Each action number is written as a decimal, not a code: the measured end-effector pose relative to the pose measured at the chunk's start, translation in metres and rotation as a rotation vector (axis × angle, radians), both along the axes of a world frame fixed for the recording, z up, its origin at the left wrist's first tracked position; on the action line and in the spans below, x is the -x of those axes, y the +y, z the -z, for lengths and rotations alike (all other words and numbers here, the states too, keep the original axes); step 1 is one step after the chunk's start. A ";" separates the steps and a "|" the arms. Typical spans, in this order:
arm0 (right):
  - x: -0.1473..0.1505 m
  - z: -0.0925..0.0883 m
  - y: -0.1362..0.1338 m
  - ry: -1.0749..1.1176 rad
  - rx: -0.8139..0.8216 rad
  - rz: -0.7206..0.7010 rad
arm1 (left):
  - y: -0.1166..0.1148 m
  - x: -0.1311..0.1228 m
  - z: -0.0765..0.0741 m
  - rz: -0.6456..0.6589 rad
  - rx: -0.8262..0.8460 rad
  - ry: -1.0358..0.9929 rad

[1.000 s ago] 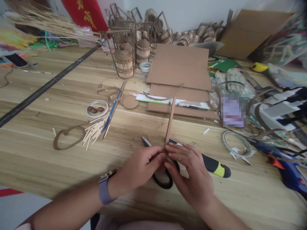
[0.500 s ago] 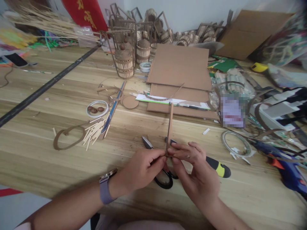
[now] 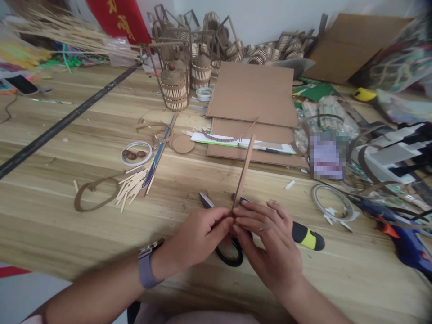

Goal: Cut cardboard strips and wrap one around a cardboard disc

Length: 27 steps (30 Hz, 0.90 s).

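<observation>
A narrow strip of brown cardboard [image 3: 245,168] runs away from me, its near end pinched between both hands. My left hand [image 3: 199,236], with a watch on the wrist, is closed on that end with thumb and forefinger. Against the same end press the thumb and fingertips of my right hand [image 3: 273,243]. Beneath the hands lie black-handled scissors [image 3: 231,256], partly covered, blades pointing up and left. A black and yellow tool handle [image 3: 308,235] sticks out past my right hand; the hand hides its middle.
Left of the hands are small wooden sticks [image 3: 133,189], a cardboard ring [image 3: 81,198] and a tape roll [image 3: 137,154] with brown beads. Cardboard sheets [image 3: 253,94] and small lidded buckets [image 3: 175,92] stand behind. On the right are another tape roll [image 3: 313,198] and a blue glue gun [image 3: 407,238].
The strip's far end has swung to the right and now reaches higher over the cardboard sheets. My right hand has shifted slightly left, closer to my left hand.
</observation>
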State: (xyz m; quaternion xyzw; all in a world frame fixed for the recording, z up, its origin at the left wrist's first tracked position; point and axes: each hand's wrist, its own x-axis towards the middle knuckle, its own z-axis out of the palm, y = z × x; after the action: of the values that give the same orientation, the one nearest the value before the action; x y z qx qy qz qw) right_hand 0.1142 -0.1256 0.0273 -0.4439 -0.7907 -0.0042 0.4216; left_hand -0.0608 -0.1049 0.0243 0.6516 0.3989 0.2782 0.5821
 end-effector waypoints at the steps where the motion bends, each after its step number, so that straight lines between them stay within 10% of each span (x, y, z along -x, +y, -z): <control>1: 0.000 0.000 0.000 0.000 -0.002 -0.002 | 0.000 0.000 -0.001 0.000 -0.003 0.004; 13: -0.006 -0.003 -0.001 0.067 0.092 -0.005 | 0.000 0.002 -0.003 0.045 -0.141 0.111; 27: -0.002 -0.003 0.000 0.015 0.017 -0.067 | -0.001 -0.002 -0.002 0.014 0.102 -0.098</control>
State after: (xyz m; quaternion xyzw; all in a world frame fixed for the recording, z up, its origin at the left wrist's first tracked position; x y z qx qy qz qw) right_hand 0.1163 -0.1252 0.0299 -0.4210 -0.8019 0.0198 0.4234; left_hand -0.0592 -0.1055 0.0263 0.6095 0.3789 0.2849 0.6354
